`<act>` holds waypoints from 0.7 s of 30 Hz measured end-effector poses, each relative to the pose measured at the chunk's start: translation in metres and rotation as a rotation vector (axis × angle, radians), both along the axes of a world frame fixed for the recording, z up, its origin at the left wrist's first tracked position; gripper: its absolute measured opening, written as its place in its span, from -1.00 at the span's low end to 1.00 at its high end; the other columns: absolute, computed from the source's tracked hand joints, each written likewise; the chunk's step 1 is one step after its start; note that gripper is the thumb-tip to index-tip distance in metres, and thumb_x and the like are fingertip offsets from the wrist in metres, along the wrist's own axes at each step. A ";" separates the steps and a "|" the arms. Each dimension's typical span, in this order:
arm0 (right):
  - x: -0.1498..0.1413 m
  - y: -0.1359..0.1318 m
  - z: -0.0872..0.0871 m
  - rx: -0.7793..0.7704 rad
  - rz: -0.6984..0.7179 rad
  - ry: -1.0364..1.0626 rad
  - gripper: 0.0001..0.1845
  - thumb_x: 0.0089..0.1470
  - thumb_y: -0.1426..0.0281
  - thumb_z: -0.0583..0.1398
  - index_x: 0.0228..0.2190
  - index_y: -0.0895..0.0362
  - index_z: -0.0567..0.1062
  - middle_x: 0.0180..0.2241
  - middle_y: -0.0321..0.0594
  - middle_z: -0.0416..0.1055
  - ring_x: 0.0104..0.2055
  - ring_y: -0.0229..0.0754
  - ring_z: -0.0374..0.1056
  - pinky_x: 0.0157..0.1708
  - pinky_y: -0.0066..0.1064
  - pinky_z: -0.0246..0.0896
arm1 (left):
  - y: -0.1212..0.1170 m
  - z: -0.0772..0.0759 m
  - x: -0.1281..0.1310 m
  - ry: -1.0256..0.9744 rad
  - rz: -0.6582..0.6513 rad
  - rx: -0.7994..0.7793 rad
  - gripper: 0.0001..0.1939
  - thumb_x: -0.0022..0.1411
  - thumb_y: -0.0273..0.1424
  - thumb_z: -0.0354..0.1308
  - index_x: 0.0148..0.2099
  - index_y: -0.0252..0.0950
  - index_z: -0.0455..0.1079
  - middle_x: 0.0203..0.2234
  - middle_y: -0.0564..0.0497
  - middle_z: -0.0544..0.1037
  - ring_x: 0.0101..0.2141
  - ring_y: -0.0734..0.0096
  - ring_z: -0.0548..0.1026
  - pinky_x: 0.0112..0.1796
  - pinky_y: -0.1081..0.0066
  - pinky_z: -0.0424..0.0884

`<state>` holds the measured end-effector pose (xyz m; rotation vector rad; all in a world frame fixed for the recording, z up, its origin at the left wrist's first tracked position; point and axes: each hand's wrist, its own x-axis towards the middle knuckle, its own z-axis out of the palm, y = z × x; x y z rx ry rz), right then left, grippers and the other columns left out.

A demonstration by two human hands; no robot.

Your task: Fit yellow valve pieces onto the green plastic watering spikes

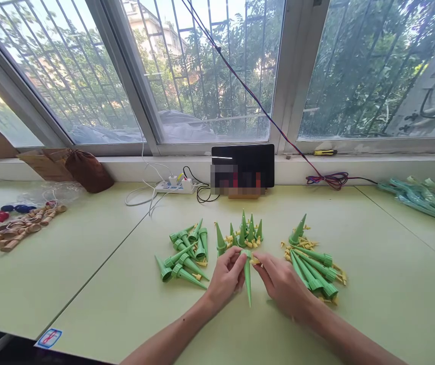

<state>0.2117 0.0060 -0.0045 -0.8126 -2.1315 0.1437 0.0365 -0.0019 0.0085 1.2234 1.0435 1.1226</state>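
My left hand [227,271] is closed around the collar of a green plastic watering spike [248,284], whose tip points down toward me. Against the right side of that collar, my right hand [282,276] pinches a small yellow valve [254,261]; whether the valve sits in the spike I cannot tell. Left of my hands lies a loose pile of green spikes [187,261] with a few yellow valves. Behind them, several spikes [243,230] stand point up among yellow valves. To the right, more spikes [312,268] lie over scattered yellow valves [342,274].
A dark tablet [243,165] leans at the window, beside a white power strip [175,186] with cables. Wooden toys [23,228] and a brown pouch [90,170] lie at left. Plastic-wrapped green items [426,200] are at far right. A yellow cutter [324,152] rests on the sill.
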 end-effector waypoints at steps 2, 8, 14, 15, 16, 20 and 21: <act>0.000 0.000 0.000 0.011 0.000 -0.009 -0.76 0.42 0.42 -0.01 0.01 0.13 0.37 -0.31 -0.13 0.56 -0.35 -0.15 0.52 -0.39 -0.42 0.35 | 0.000 -0.002 0.000 0.004 0.005 -0.002 -0.57 0.27 0.01 0.18 -0.25 -0.29 0.32 -0.69 0.25 0.21 -0.77 0.66 0.16 -0.74 0.61 0.09; 0.002 0.001 0.001 0.053 -0.017 -0.044 -0.77 0.41 0.43 0.00 -0.13 0.12 0.45 -0.46 -0.23 0.49 -0.47 -0.22 0.42 -0.45 -0.47 0.25 | 0.001 -0.005 0.000 0.033 -0.012 0.002 -0.57 0.27 0.02 0.17 -0.24 -0.30 0.34 -0.72 0.25 0.21 -0.79 0.66 0.15 -0.76 0.60 0.04; 0.002 0.002 -0.004 0.118 -0.051 -0.127 -0.73 0.41 0.48 -0.03 -0.24 0.17 0.44 -0.54 -0.27 0.39 -0.54 -0.24 0.30 -0.50 -0.44 0.09 | -0.001 -0.005 0.000 0.036 -0.013 0.005 -0.55 0.25 0.04 0.18 -0.26 -0.28 0.29 -0.72 0.27 0.17 -0.79 0.66 0.13 -0.77 0.61 0.02; 0.002 0.002 -0.005 0.125 -0.050 -0.133 -0.73 0.41 0.48 -0.03 -0.25 0.18 0.44 -0.55 -0.28 0.38 -0.54 -0.24 0.28 -0.51 -0.44 0.07 | -0.001 -0.005 0.001 0.035 -0.013 0.005 -0.55 0.25 0.04 0.18 -0.27 -0.28 0.28 -0.72 0.27 0.17 -0.78 0.66 0.13 -0.77 0.61 0.02; 0.002 0.003 -0.005 0.128 -0.049 -0.137 -0.73 0.42 0.47 -0.03 -0.25 0.18 0.43 -0.55 -0.28 0.37 -0.55 -0.24 0.27 -0.51 -0.44 0.05 | -0.001 -0.005 0.001 0.036 -0.013 0.006 -0.55 0.25 0.04 0.18 -0.26 -0.27 0.28 -0.72 0.27 0.17 -0.78 0.65 0.13 -0.77 0.61 0.02; 0.002 0.003 -0.005 0.096 -0.046 -0.161 -0.72 0.43 0.43 -0.05 -0.28 0.17 0.40 -0.55 -0.29 0.36 -0.55 -0.24 0.25 -0.51 -0.43 0.02 | -0.002 -0.007 0.000 0.058 -0.021 0.028 -0.58 0.29 0.01 0.16 -0.24 -0.28 0.30 -0.70 0.25 0.19 -0.76 0.65 0.15 -0.75 0.61 0.05; 0.002 0.002 -0.005 0.083 -0.045 -0.171 -0.71 0.44 0.42 -0.06 -0.28 0.17 0.39 -0.55 -0.29 0.36 -0.55 -0.24 0.25 -0.51 -0.43 0.02 | -0.002 -0.008 0.000 0.066 -0.022 0.035 -0.59 0.30 0.00 0.15 -0.24 -0.29 0.30 -0.69 0.25 0.19 -0.75 0.65 0.15 -0.74 0.62 0.06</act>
